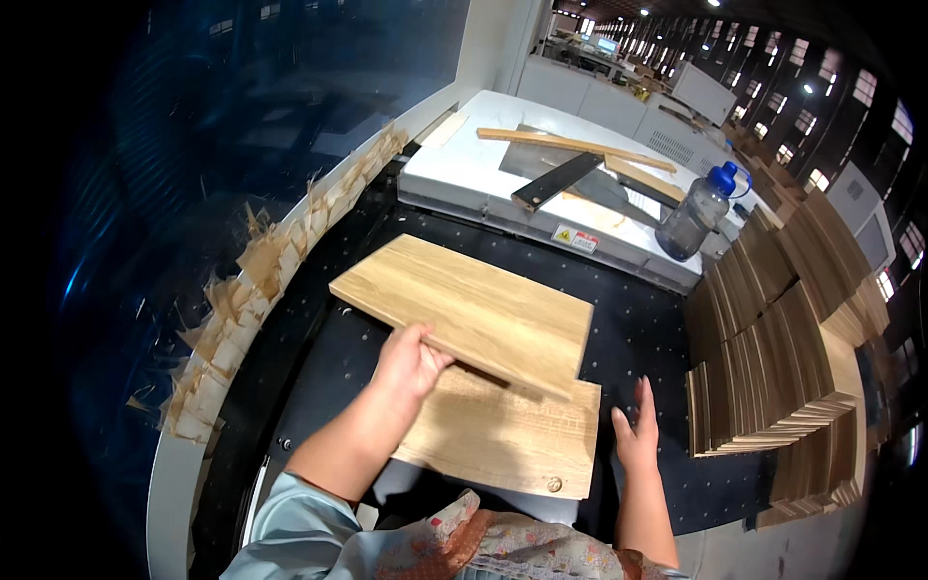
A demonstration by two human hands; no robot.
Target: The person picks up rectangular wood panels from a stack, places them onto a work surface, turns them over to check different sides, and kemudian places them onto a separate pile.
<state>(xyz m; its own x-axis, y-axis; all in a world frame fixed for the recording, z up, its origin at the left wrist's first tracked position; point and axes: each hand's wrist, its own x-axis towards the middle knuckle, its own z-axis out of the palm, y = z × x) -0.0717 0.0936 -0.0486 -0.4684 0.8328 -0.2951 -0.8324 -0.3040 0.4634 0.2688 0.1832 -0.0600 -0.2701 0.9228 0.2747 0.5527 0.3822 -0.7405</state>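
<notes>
My left hand (413, 363) grips the near edge of a light wood-grain board (474, 304), thumb on top and fingers underneath. The board is tilted and raised over the black work surface. Below it lies a second wood-grain board (512, 440), partly covered by the first and its shadow, with a small round mark near its near right corner. To the right of both boards is my right hand (638, 430), open, thumb apart from the straight fingers, touching neither board.
Tall stacks of boards (773, 377) stand on the right. Behind the black, dotted table (377, 227), a white machine top (459, 159) carries wood strips (570, 147), a black bar (559, 181) and a blue-capped bottle (696, 217). Tattered tape (261, 271) lines the frame of the dark panel at left.
</notes>
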